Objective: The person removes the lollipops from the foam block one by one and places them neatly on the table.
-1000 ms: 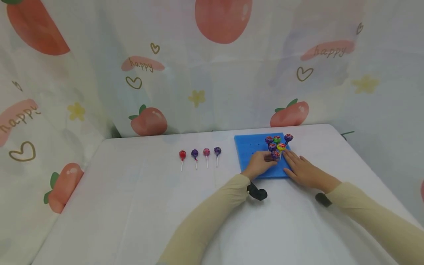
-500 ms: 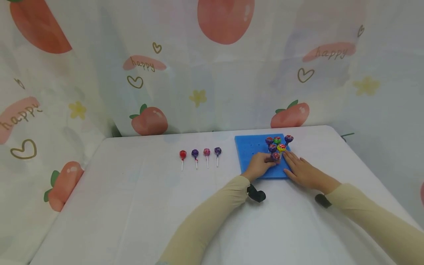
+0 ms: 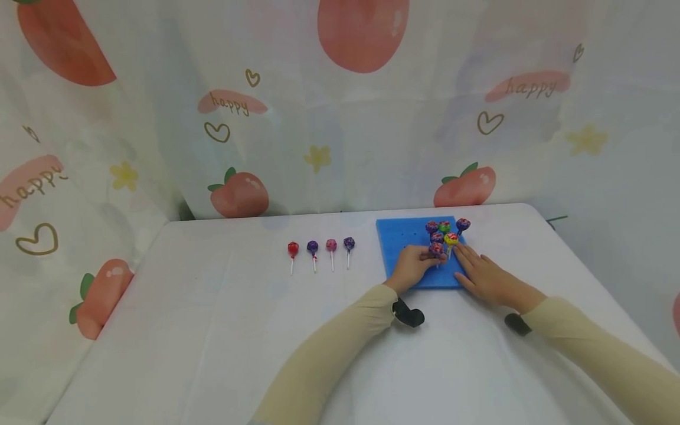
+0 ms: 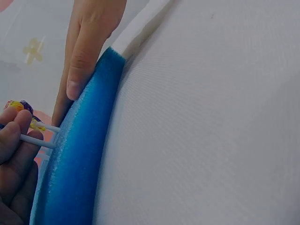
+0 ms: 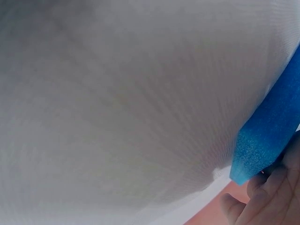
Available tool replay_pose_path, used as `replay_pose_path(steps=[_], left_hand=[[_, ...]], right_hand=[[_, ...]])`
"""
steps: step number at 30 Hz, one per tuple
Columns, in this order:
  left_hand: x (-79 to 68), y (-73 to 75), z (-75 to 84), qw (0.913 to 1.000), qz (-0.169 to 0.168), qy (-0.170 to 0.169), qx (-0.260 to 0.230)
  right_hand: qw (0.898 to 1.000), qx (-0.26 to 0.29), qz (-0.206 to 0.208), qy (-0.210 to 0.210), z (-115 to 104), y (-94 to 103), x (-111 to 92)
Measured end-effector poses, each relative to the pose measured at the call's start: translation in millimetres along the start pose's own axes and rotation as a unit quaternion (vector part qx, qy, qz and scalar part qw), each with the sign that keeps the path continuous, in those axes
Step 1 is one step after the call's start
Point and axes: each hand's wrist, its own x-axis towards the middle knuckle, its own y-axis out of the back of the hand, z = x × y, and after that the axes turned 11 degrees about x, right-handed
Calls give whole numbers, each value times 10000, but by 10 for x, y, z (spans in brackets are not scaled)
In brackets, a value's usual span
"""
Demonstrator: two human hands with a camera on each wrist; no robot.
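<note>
The left hand (image 3: 413, 265) pinches the white stick (image 4: 38, 141) of a round purple-wrapped lollipop (image 3: 437, 248) at the flat blue foam block (image 3: 392, 236); the right hand (image 3: 486, 277), fingers straight, rests there near five upright lollipops (image 3: 451, 238). Four others (image 3: 312, 247) lie on the white counter (image 3: 223, 330).

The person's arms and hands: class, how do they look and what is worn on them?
The left sleeve and right sleeve are long, plain and cream-beige, ending near the wrists. A black rounded piece juts out at the left sleeve's end, a similar dark piece at the right's. The left hand and right hand wear no gloves.
</note>
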Motion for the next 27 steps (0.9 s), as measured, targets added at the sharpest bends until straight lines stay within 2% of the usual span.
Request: replay_pose_path(steps=[5,12,20,27], left_hand=[[-43,92,9,9981,-41,-188,-591],[-112,350,-19,9964,-175,-21,-830],[-275,808,-90,9975,-68,132,-691],[-497,1264,-143,9980,220,271,-534]], right_hand=[[10000,52,-10,-7,-5,-7,2],[10000,66,-61,-20,23,1,3],[9998,172,-68,-13,16,4,-8],[9998,174,-98,-33,33,3,-4]])
